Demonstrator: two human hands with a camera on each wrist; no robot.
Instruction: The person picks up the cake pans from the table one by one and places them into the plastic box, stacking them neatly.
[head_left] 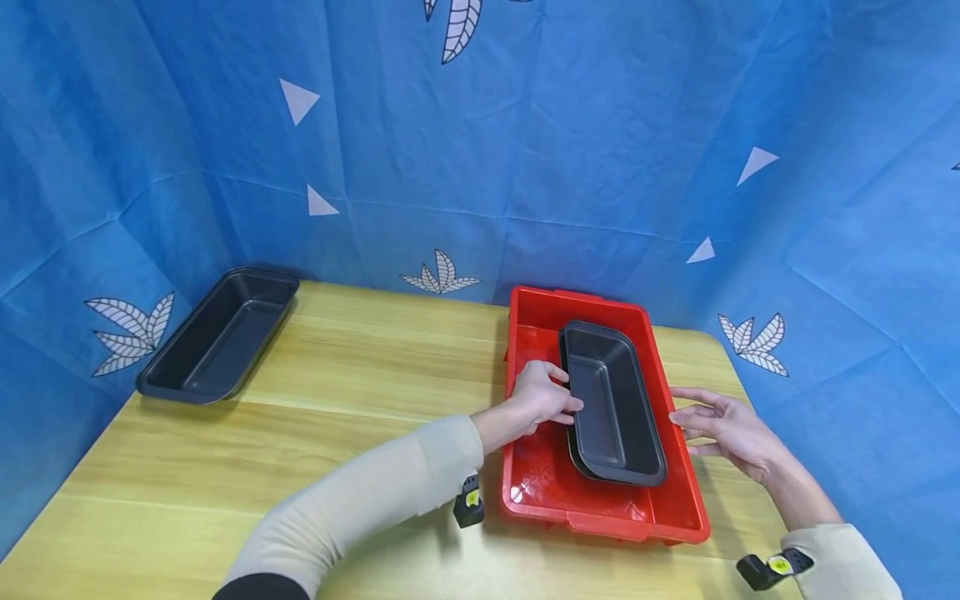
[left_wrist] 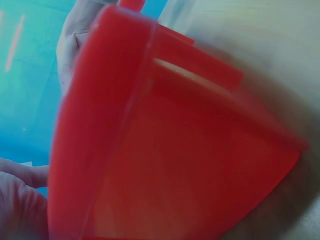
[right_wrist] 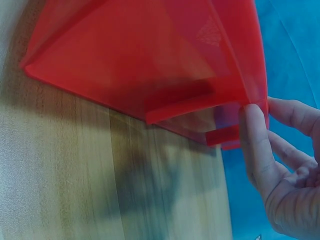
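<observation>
A: Begin with the head view. Found what, and where?

B: Found a dark grey, oblong metal loaf pan point(head_left: 611, 408) inside a red, rectangular plastic tray point(head_left: 611, 527). Lies just right of the left hand point(head_left: 542, 396), touching the fingers at the left long rim. Runs lengthwise from near to far, roughly along the tray's length, far end leaning slightly left. Shows a dark edge beneath; cannot tell its source.

A: Rate which hand nearer?

B: Rate the left nearer, fingers bent at the rim and apparently pinching it. Place the right hand point(head_left: 731, 429) outside the tray, fingers spread at the right rim, with the tray's wall in between.

A: Report surface and room.

B: Noted a yellowish wood-grain worktop point(head_left: 360, 367) under the tray, and a second dark grey metal loaf pan point(head_left: 240, 333) well apart, far left. Noted a blue printed cloth point(head_left: 420, 125) close behind. Judge room tighter on the right, toward the tray wall.

A: Continue with the left wrist view.

B: Shows mainly the tray's outer wall, blurred. Cannot confirm the pinch from there.

A: And the right wrist view?

B: Shows fingers spread about the tray's rim; cannot tell how firm the contact.
</observation>
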